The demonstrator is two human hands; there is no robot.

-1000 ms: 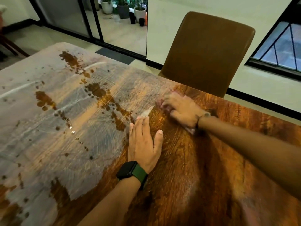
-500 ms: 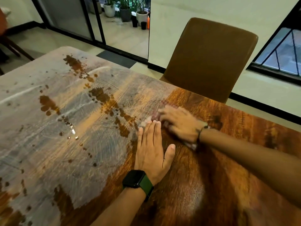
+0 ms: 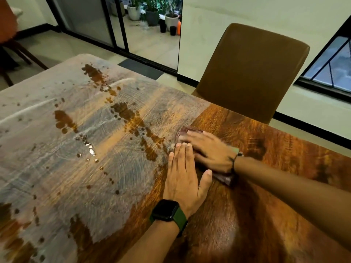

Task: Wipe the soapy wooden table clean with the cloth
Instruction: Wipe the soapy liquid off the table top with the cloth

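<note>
Two zones divide the worktop [image 3: 247,215]: grey soap film [image 3: 57,168] at left, wiped wood at right. At their border the left hand [image 3: 185,178] lies flat, fingers extended, apparently bracing; the right hand [image 3: 209,150] presses the cloth [image 3: 224,178] flat beneath spread fingers.

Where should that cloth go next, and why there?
Probably a push leftward into the grey soap film. The right hand presses the cloth flat right at its edge; the wood to the right already looks clean and dark, while the left hand rests flat on the table.
</note>
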